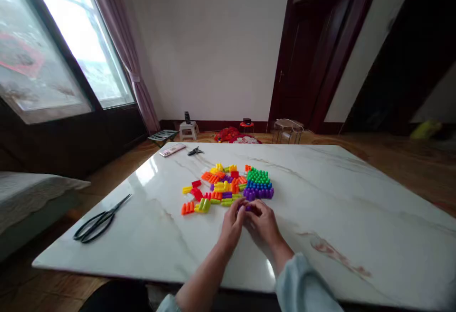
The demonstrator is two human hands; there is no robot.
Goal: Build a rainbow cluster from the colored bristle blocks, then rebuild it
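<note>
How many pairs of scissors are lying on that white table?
2: large black-handled scissors near the white marble table's left edge, and small dark scissors at the far edge beside a pale remote-like bar. None looks hidden.

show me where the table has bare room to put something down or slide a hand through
Right half of the marble table, past the assembled block slab, is bare. Also bare: between the scissors and the loose blocks. Crowded: the centre, where the left hand and right hand meet over a purple piece.
</note>
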